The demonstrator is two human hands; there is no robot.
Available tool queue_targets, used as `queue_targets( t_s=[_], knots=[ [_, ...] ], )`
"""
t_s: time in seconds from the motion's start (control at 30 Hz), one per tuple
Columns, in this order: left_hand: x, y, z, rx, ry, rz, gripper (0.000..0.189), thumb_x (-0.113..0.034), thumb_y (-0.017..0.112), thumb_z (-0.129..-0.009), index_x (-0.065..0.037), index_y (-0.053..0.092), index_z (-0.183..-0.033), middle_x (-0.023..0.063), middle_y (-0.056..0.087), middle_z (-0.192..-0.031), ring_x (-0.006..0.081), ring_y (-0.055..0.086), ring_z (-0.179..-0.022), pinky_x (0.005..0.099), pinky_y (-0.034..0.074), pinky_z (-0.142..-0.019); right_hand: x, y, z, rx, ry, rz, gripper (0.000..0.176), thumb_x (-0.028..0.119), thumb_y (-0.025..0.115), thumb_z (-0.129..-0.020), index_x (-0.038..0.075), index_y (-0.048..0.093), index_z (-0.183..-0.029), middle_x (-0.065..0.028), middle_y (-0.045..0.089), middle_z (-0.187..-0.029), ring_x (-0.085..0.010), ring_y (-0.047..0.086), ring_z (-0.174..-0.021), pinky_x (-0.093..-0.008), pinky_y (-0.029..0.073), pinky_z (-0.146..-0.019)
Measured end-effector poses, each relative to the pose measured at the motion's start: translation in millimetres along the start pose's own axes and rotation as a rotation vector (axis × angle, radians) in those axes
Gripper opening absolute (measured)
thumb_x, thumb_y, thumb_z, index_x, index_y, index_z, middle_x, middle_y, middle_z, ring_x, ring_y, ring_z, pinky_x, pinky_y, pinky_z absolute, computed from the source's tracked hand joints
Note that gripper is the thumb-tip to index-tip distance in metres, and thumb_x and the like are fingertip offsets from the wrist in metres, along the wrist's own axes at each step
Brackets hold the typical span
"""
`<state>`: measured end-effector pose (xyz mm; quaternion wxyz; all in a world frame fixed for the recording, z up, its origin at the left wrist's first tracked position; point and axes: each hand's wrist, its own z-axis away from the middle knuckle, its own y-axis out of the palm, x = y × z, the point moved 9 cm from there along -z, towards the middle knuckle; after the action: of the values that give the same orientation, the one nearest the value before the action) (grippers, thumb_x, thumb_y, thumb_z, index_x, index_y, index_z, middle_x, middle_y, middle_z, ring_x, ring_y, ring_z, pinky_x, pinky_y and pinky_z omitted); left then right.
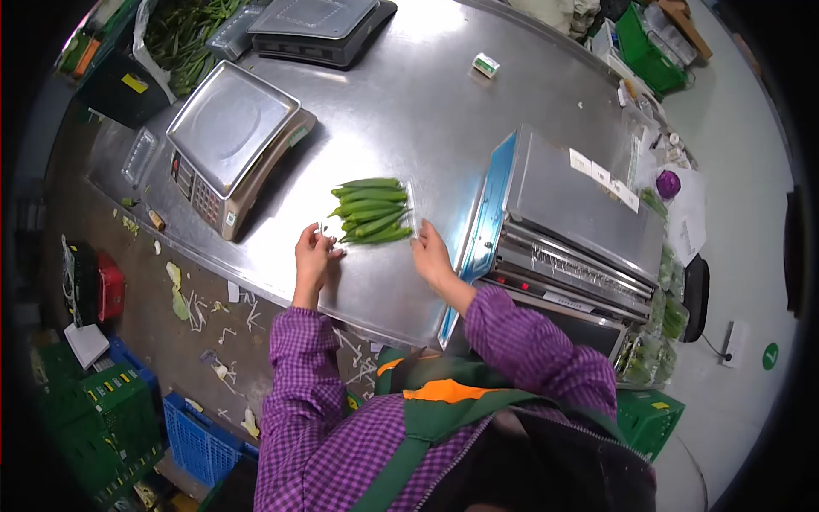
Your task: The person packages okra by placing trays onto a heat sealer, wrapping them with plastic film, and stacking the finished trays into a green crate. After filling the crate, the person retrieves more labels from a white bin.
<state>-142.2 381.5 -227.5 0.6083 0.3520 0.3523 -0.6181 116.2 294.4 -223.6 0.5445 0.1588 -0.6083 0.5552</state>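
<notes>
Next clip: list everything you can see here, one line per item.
okra pods: one bunch, green, mid-table between the hands
steel table: one, silver, centre
near scale: one, grey, left of the okra
far scale: one, dark grey, top edge
wrapping machine: one, grey with a blue edge, right of the okra
small box: one, green and white, far side of the table
blue crate: one, floor, lower left
green crate: one, floor, lower left
left hand: at the bunch's left edge
right hand: at the bunch's right edge
</notes>
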Motion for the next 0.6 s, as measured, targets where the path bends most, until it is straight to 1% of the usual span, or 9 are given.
queue_targets(
  t_s=[0.07, 0.1, 0.17, 0.23, 0.3, 0.37, 0.43, 0.53, 0.6],
  knots=[
    [7, -15, 22, 0.003, 0.021, -0.015, 0.036, 0.003, 0.049, -0.083, -0.002, 0.047, -0.119, 0.0061, 0.051, -0.094, 0.0157, 0.057, -0.081, 0.0286, 0.056, -0.062, -26, 28, -2, 0.215, 0.203, -0.178, 0.049, 0.003, 0.051, -0.084, 0.002, 0.038, -0.13, -0.012, 0.055, -0.101, -0.0196, 0.056, -0.079, -0.0309, 0.047, -0.073],
    [11, -25, 29, 0.001, 0.011, -0.043, 0.036, 0.002, 0.051, -0.082, -0.004, 0.048, -0.117, 0.0076, 0.053, -0.1, 0.0168, 0.058, -0.083, 0.0281, 0.054, -0.062, -28, 25, 5, 0.186, 0.215, -0.186, 0.049, 0.003, 0.051, -0.084, 0.002, 0.038, -0.13, -0.012, 0.055, -0.101, -0.0196, 0.056, -0.079, -0.0309, 0.047, -0.073],
    [-1, -37, 56, -0.013, -0.004, -0.069, 0.036, -0.001, 0.054, -0.082, -0.005, 0.049, -0.118, 0.0083, 0.051, -0.102, 0.0178, 0.059, -0.087, 0.0294, 0.055, -0.064, -10, 24, 20, 0.266, 0.141, -0.072, 0.039, 0.006, 0.055, -0.078, 0.002, 0.05, -0.117, -0.0122, 0.06, -0.09, -0.025, 0.059, -0.083, -0.0344, 0.047, -0.074],
    [-17, -42, 78, 0.03, 0.012, -0.037, 0.042, -0.004, 0.059, -0.081, -0.006, 0.047, -0.121, 0.0057, 0.047, -0.103, 0.0188, 0.059, -0.091, 0.029, 0.053, -0.067, -2, 20, 38, 0.283, 0.13, -0.186, 0.041, 0.002, 0.057, -0.074, 0.002, 0.049, -0.115, -0.0102, 0.059, -0.09, -0.0223, 0.058, -0.079, -0.0333, 0.047, -0.071],
    [-45, -39, 105, 0.029, 0.059, -0.03, 0.042, -0.005, 0.059, -0.082, -0.006, 0.048, -0.122, 0.0048, 0.049, -0.103, 0.0189, 0.059, -0.094, 0.0302, 0.052, -0.071, 31, -18, 56, 0.262, 0.144, -0.256, 0.043, 0.001, 0.057, -0.074, 0.002, 0.048, -0.116, -0.0096, 0.058, -0.091, -0.0204, 0.058, -0.077, -0.0323, 0.047, -0.07],
    [-79, -21, 131, 0.077, 0.118, 0.012, 0.039, -0.009, 0.06, -0.083, -0.005, 0.049, -0.12, 0.0051, 0.052, -0.102, 0.0189, 0.06, -0.095, 0.0297, 0.052, -0.07, 74, -61, 72, 0.309, -0.026, -0.367, 0.042, 0.0, 0.056, -0.075, 0.001, 0.047, -0.116, -0.0077, 0.055, -0.091, -0.014, 0.057, -0.073, -0.0283, 0.047, -0.066],
    [-106, 8, 153, 0.131, 0.15, 0.044, 0.038, -0.009, 0.061, -0.083, -0.004, 0.05, -0.119, 0.0054, 0.053, -0.101, 0.019, 0.06, -0.094, 0.0297, 0.052, -0.069, 96, -119, 81, 0.264, -0.049, -0.396, 0.041, 0.0, 0.055, -0.075, 0.001, 0.047, -0.115, -0.007, 0.054, -0.09, -0.0117, 0.056, -0.071, -0.0265, 0.046, -0.063],
    [-143, 82, 176, 0.231, 0.276, -0.089, 0.033, -0.009, 0.06, -0.084, -0.002, 0.051, -0.115, 0.0062, 0.056, -0.099, 0.0187, 0.061, -0.092, 0.0273, 0.051, -0.069, 102, -209, 81, 0.121, -0.174, -0.371, 0.038, -0.001, 0.053, -0.076, -0.001, 0.048, -0.113, -0.0061, 0.053, -0.09, -0.0081, 0.054, -0.063, -0.0228, 0.044, -0.056],
    [-143, 143, 172, 0.375, 0.329, -0.169, 0.031, -0.005, 0.06, -0.083, 0.0, 0.053, -0.112, 0.0065, 0.058, -0.094, 0.017, 0.061, -0.089, 0.0255, 0.05, -0.068, 80, -268, 75, 0.031, -0.151, -0.376, 0.035, -0.001, 0.054, -0.076, -0.002, 0.049, -0.111, -0.0055, 0.054, -0.087, -0.0079, 0.053, -0.062, -0.0224, 0.044, -0.054]
  ],
)
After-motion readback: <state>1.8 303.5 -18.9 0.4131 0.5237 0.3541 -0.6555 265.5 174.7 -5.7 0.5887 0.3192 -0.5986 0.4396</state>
